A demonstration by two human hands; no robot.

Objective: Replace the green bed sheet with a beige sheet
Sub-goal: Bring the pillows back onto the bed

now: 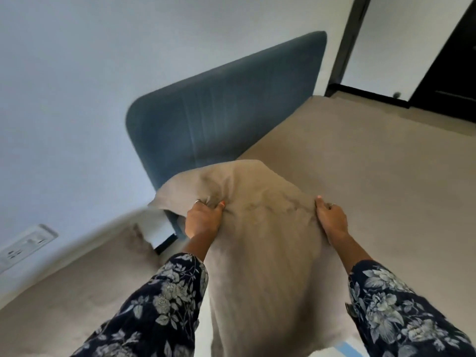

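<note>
The beige sheet point(265, 228) covers the bed and is bunched up over the near corner by the blue headboard point(226, 109). My left hand point(203, 217) grips a fold of the sheet at the left of the bunch. My right hand point(332, 217) grips the sheet at the right of the bunch, thumb on top. The sheet lies flat across the mattress to the right point(386, 163) and hangs down between my arms. No green sheet is in view.
A pale wall point(77, 86) stands behind the headboard, with a white socket plate point(23, 246) low at the left. Beige carpet point(64, 287) runs along the left. A dark door frame point(347, 39) and dark door point(450, 73) stand at the back right.
</note>
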